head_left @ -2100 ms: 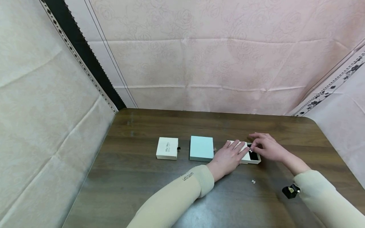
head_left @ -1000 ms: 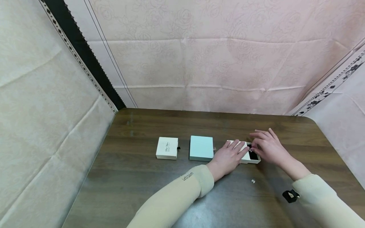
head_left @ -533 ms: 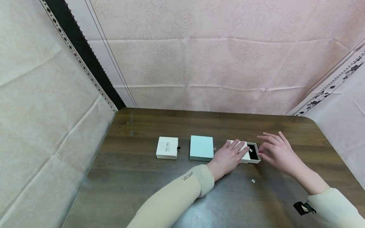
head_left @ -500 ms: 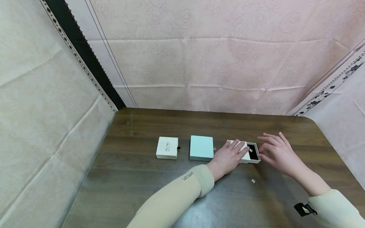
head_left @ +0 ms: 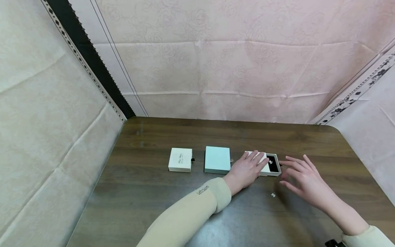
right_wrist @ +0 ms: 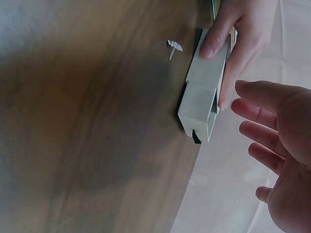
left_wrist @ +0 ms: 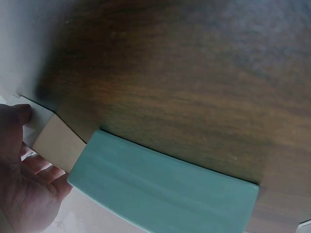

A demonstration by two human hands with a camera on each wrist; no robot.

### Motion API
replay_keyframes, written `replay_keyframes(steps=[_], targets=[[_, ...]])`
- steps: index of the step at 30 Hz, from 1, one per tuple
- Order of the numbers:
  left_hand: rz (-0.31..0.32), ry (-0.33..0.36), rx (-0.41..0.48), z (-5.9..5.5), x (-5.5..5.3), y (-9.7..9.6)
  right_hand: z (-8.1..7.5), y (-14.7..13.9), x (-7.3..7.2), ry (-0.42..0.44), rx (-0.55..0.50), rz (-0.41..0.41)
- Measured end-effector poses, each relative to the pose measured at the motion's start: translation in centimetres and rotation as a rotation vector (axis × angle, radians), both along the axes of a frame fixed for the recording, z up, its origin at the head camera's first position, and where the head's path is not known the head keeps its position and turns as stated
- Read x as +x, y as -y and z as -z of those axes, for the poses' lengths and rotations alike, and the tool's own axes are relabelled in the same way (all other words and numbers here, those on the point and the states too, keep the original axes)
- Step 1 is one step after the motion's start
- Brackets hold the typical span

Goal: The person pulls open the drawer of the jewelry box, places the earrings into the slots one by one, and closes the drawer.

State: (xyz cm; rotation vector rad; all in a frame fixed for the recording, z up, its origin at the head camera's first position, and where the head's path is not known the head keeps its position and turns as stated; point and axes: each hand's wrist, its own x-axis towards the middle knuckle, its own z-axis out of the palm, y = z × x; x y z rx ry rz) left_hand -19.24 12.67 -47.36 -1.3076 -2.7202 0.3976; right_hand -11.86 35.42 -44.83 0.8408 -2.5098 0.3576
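My left hand [head_left: 245, 170] holds a small white drawer box [head_left: 264, 170] on the table, its thumb on the near side and its fingers over the top. The drawer [right_wrist: 197, 104] is pulled partly out to the right, with a black ribbon tab [right_wrist: 196, 137] at its end. Inside, on the dark lining, lies a small silvery piece [head_left: 270, 162]. A matching stud earring [right_wrist: 174, 47] with a thin post lies on the wood in front of the box. To the right of the drawer my right hand [head_left: 308, 180] hovers, fingers spread and loosely bent, holding nothing.
Left of the held box stand a mint-green box [head_left: 217, 159] and a white lettered box [head_left: 180, 159] with a black tab. The brown wooden table [head_left: 148, 199] meets hanging pale cloth [head_left: 247, 79] at its back edge.
My right hand has drawn back from the drawer, moving right and toward me, and its fingers have spread. A silvery piece now shows inside the drawer. The left hand has stayed put.
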Motion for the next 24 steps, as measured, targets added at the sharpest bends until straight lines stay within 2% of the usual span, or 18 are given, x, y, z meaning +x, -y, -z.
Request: replay_keyframes(steps=[12, 24], targets=[[-0.002, 0.018, 0.002, 0.0, -0.1, -0.1, 0.8, 1.1, 1.7, -0.012, 0.012, -0.031], [0.007, 0.003, 0.017, -0.1, 0.0, 0.0, 2.4, 1.5, 3.0, -0.021, 0.041, -0.044]])
